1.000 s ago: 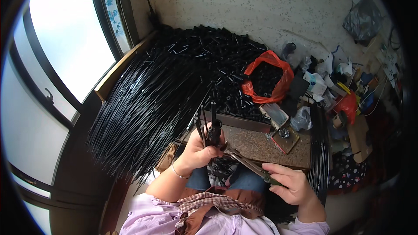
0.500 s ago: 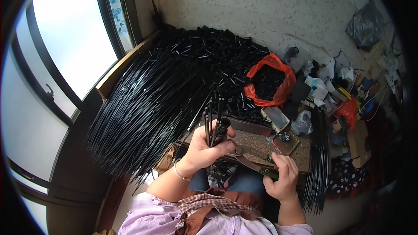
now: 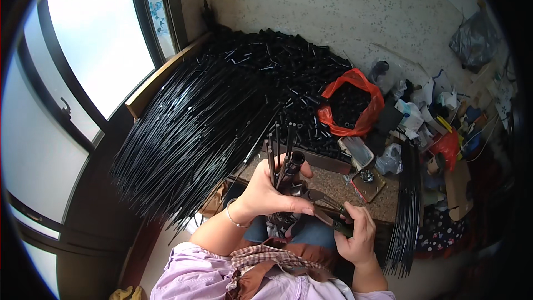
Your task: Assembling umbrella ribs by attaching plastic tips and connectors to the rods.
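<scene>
Several thin black rods (image 3: 277, 147) stand up out of my left hand (image 3: 266, 191), which grips them together with a black tubular piece (image 3: 297, 158), its open end turned up. The left thumb lies stretched out toward the right. My right hand (image 3: 358, 235) is closed round the dark green handles of metal pliers (image 3: 322, 195). The plier head is close under the tubular piece, beside my left fingers. Whether the jaws grip anything is hidden.
A large heap of black rods (image 3: 183, 139) spreads over the left side. Behind lie many short black tubes (image 3: 288, 55). A red plastic bag (image 3: 377, 103) holds small black parts. More rods (image 3: 406, 211) hang off the speckled tabletop (image 3: 350, 189) at right, near a phone-like flat case (image 3: 357, 151).
My left thumb has straightened away from the tubular piece. The plier handles are at a different angle, with the head nearer the tube's underside. The whole view has shifted slightly.
</scene>
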Action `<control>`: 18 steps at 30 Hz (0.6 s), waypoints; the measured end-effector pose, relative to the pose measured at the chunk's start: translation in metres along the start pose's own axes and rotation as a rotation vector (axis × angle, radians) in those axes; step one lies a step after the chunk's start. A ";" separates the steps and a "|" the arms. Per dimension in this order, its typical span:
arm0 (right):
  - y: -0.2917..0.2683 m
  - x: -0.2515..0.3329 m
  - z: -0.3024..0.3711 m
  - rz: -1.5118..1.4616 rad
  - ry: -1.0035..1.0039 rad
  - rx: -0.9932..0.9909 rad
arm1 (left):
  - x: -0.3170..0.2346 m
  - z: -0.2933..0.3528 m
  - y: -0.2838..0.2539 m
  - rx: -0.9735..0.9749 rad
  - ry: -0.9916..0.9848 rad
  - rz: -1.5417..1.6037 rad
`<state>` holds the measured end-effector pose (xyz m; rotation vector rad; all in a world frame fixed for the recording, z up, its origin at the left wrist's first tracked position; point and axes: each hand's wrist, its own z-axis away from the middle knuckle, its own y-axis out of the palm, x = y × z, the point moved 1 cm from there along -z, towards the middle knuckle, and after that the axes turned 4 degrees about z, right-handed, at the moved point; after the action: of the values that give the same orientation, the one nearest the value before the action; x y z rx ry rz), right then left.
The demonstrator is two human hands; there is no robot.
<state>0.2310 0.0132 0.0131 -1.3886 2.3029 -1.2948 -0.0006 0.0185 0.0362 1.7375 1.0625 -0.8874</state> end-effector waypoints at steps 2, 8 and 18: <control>-0.002 0.007 0.015 -0.576 0.331 0.317 | 0.007 -0.003 -0.005 0.051 0.015 0.000; 0.027 0.001 0.043 -2.025 0.761 0.991 | 0.017 -0.010 0.010 0.022 0.020 -0.016; 0.020 0.013 0.023 -0.467 0.400 0.334 | 0.016 -0.007 0.002 0.032 0.055 0.016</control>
<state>0.2229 -0.0065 -0.0120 -1.7269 1.8851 -2.1532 0.0081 0.0290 0.0249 1.8034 1.0747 -0.8550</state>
